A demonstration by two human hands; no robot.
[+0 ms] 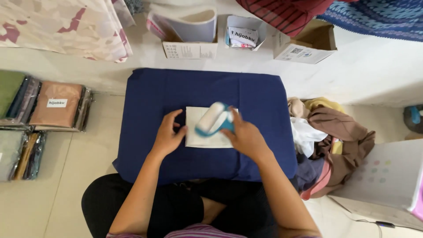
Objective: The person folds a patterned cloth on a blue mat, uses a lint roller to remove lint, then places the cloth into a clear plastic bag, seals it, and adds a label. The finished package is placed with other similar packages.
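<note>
At frame centre, a teal-and-white lint roller (pixel 214 119) is gripped by its handle in the right hand (pixel 246 137), fingers closed around it. It looks light and rigid. The left hand (pixel 168 134), fingers spread, pins a soft white folded cloth (pixel 207 139) (easily shifted) on a navy padded board (pixel 211 92). A heap of crumpled garments (pixel 335 136) crowds the right; cardboard boxes (pixel 189 44) line the top.
</note>
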